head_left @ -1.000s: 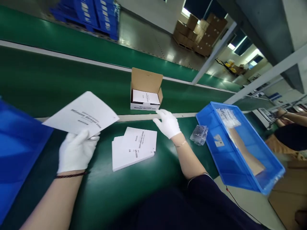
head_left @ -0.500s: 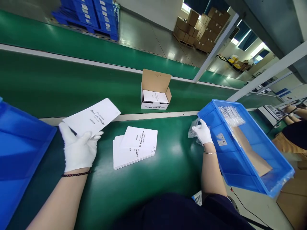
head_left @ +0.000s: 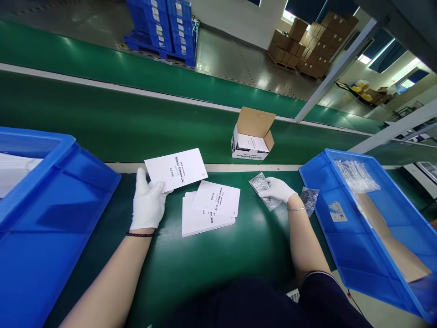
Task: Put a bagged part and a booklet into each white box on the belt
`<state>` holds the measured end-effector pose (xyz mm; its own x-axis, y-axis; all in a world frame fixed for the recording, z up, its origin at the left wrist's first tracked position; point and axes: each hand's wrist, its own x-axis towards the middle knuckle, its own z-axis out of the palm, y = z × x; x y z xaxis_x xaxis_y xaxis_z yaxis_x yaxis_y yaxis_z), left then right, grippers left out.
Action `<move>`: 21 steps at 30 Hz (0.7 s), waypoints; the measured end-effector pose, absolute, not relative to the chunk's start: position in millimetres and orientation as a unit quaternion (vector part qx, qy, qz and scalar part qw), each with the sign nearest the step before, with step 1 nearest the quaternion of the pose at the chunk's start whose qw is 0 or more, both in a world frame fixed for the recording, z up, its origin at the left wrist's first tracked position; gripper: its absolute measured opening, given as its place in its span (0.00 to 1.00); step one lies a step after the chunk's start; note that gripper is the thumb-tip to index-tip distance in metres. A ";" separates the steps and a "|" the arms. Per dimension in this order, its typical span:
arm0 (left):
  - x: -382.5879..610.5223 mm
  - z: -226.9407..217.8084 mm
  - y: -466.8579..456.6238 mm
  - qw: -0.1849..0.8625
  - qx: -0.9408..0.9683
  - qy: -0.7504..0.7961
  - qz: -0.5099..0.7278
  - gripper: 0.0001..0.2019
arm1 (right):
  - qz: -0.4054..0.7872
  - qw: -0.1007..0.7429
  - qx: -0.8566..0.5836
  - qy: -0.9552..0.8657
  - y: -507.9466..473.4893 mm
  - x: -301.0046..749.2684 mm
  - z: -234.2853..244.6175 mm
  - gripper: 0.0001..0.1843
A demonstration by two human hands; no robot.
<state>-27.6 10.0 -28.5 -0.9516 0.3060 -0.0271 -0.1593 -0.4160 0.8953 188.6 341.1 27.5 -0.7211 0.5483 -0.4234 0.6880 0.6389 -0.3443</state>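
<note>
My white-gloved left hand point(head_left: 148, 202) grips a white printed booklet point(head_left: 177, 168) by its lower left edge, thumb apart on the left. Over on the right, my gloved right hand point(head_left: 278, 189) is closed on a clear plastic packet point(head_left: 261, 189), its contents too small to make out. A similar plastic packet point(head_left: 309, 200) lies behind my right wrist, by the blue bin. Between my hands, a stack of the same booklets point(head_left: 208, 223) rests on the green surface, the top one point(head_left: 221, 196) turned askew. Beyond them stands a small carton point(head_left: 251, 156) with its lid up and a booklet inside.
A blue bin point(head_left: 88, 182) with white papers stands at the left. Another blue bin point(head_left: 327, 228), holding clear packets point(head_left: 357, 175) and cardboard, is at the right. A pale rail point(head_left: 225, 167) crosses behind the booklets; a metal post point(head_left: 334, 70) rises beyond.
My right hand has drawn a plastic packet left, away from the right bin, leaving another beside it. My left hand has brought its booklet nearer the stack. The view has shifted left.
</note>
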 end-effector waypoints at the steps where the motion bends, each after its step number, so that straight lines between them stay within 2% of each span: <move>1: -28.3 -30.9 9.5 0.135 0.057 0.525 0.839 0.54 | -0.245 0.152 0.335 0.897 338.1 185.1 28.9 0.32; 4: -29.4 -33.7 8.2 0.138 0.048 0.525 0.839 0.55 | -0.230 0.158 0.313 0.908 330.9 180.2 32.6 0.21; 7: -28.8 -30.9 8.5 0.150 0.046 0.526 0.836 0.52 | -0.243 0.125 0.330 0.904 327.1 181.4 34.0 0.18; 10: -27.7 -29.3 9.3 0.145 0.063 0.532 0.832 0.49 | -0.409 0.066 0.301 0.859 322.7 183.3 28.5 0.21; 12: -27.4 -31.8 8.9 0.139 0.079 0.550 0.820 0.43 | -0.542 0.010 0.261 0.799 318.8 183.0 19.7 0.27; 14: -27.7 -36.0 7.9 0.138 0.074 0.573 0.805 0.35 | -0.605 -0.043 0.271 0.748 315.7 181.2 9.1 0.29; 17: -28.0 -40.1 6.3 0.146 0.060 0.581 0.798 0.30 | -0.592 -0.079 0.338 0.728 313.4 176.8 -2.7 0.26; 21: -27.7 -39.4 6.7 0.147 0.055 0.569 0.807 0.30 | -0.576 -0.097 0.337 0.738 311.9 172.6 -8.1 0.27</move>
<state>-27.7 6.7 -39.4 -0.9508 0.2995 -0.0794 -0.1754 -0.3091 0.9347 172.6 311.9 -8.1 -0.7542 0.6095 -0.2444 0.3849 0.1087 -0.9165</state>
